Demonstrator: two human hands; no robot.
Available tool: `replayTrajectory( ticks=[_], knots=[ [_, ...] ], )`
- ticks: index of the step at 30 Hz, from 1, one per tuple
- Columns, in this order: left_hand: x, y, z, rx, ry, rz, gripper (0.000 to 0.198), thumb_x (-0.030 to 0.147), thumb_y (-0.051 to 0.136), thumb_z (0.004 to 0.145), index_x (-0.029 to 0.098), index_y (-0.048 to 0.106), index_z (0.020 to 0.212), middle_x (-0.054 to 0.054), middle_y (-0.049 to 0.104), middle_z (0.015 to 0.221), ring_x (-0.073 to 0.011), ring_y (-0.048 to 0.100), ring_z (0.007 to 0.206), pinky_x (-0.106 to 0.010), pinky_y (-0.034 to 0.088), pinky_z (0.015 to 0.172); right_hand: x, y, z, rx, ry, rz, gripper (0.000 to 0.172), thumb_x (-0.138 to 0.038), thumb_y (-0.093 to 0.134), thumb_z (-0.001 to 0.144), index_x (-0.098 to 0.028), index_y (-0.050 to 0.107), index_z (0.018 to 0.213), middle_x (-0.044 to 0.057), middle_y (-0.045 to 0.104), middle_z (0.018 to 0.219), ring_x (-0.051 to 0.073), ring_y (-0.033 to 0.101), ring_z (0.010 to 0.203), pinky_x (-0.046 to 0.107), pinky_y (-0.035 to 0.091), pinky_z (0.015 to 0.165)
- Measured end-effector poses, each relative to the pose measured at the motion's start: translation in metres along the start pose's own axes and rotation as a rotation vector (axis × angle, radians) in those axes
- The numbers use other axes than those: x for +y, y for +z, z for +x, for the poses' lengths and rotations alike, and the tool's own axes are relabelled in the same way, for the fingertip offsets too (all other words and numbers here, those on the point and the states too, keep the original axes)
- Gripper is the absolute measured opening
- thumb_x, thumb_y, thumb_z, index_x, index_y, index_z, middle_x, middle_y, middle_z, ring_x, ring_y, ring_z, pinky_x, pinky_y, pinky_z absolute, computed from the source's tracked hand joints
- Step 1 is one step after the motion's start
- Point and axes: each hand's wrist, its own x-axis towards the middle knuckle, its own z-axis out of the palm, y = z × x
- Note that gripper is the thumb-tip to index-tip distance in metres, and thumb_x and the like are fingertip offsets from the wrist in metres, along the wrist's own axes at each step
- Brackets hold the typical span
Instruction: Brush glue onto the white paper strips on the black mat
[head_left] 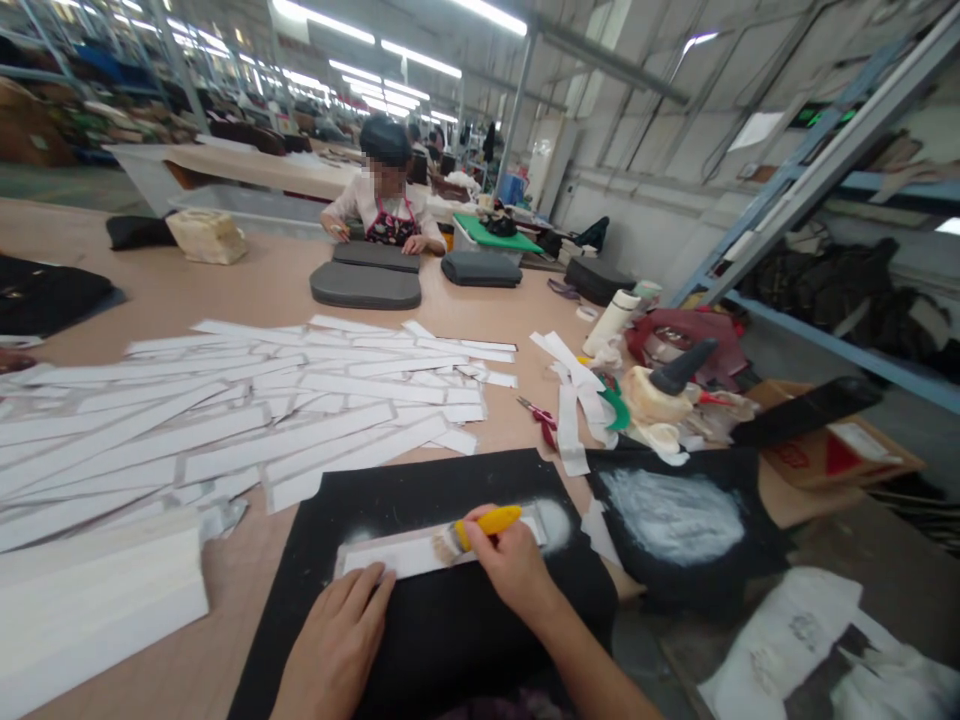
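White block: broad and pale, at the near left of the table; whether it is one piece or a stack of sheets, I cannot tell.
Loose strips: white with greyish edges, heaped at many angles beyond the block and the near black sheet.
Left hand: palm down, fingers stretched out and close together, tips laid on the strip's left end; it seems to press rather than pinch.
Co-worker: on the far side of the table, both hands near grey pads.
Strip in work: on the near black sheet, between the hands, long and narrow, slightly slanted with its right end farther off; white face, greyish edges, seemingly flat. White smears show on the sheet around its ends.
Step in hand: apparently brushing something over the strip's face; what the coating is, I cannot tell. The next stroke calls for bristles low and even, with the left end pinned so nothing slides.
Brush: yellow handle, pale bristles down on the strip, near its middle.
Right hand: thumb and fingers pinching the brush handle.
Scissors: red-handled, beyond the near sheet, beside some white pieces.
Second black sheet: at the right, with a broad white smeared patch.
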Motion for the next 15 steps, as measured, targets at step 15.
replayTrajectory(
  ticks=[15],
  knots=[
    [0.005, -0.002, 0.004, 0.035, -0.006, 0.019, 0.033, 0.011, 0.037, 0.083, 0.014, 0.061, 0.106, -0.012, 0.061, 0.104, -0.0234, 0.056, 0.092, -0.037, 0.046, 0.082, 0.068, -0.088, -0.033, 0.291, 0.036, -0.413, 0.033, -0.044, 0.043, 0.085, -0.018, 0.063, 0.081, 0.009, 0.067, 0.079, 0.025, 0.061, 0.077, 0.039, 0.046, 0.075]
  ],
)
